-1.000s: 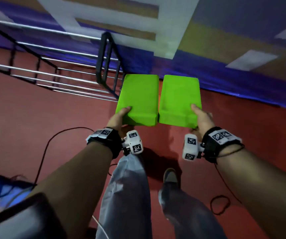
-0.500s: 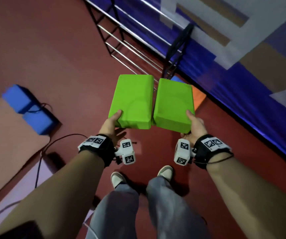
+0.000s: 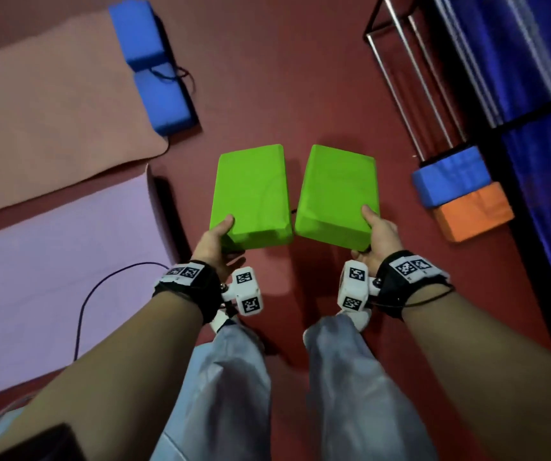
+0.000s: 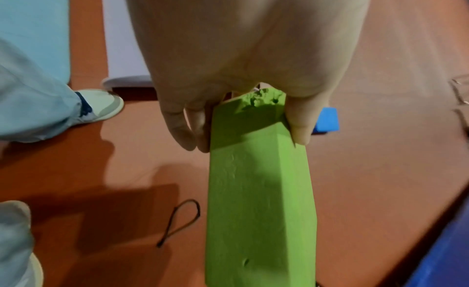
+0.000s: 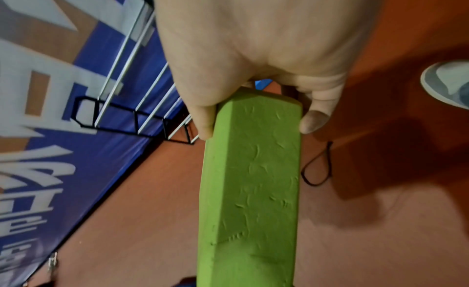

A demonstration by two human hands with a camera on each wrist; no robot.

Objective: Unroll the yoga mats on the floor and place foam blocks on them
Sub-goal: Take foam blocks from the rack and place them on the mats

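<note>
Each of my hands carries a green foam block flat in the air above the red floor. My left hand (image 3: 221,239) grips the near end of the left green block (image 3: 251,194), thumb on top, fingers under it (image 4: 259,191). My right hand (image 3: 374,237) grips the right green block (image 3: 337,194) the same way (image 5: 251,181). The two blocks sit side by side with a narrow gap. A lilac yoga mat (image 3: 51,267) lies unrolled on the floor at my left, and a salmon mat (image 3: 44,104) beyond it bears two blue foam blocks (image 3: 154,68).
A blue block (image 3: 450,176) and an orange block (image 3: 473,212) lie on the floor at the right, by a metal rack (image 3: 410,71) and a blue wall banner (image 3: 540,161). A dark cable (image 3: 101,294) runs over the lilac mat. My legs and shoes stand below the blocks.
My view has swung left and downward, away from the wall and rack; the mats and blue blocks have come into sight. Both hands hold the green blocks as before.
</note>
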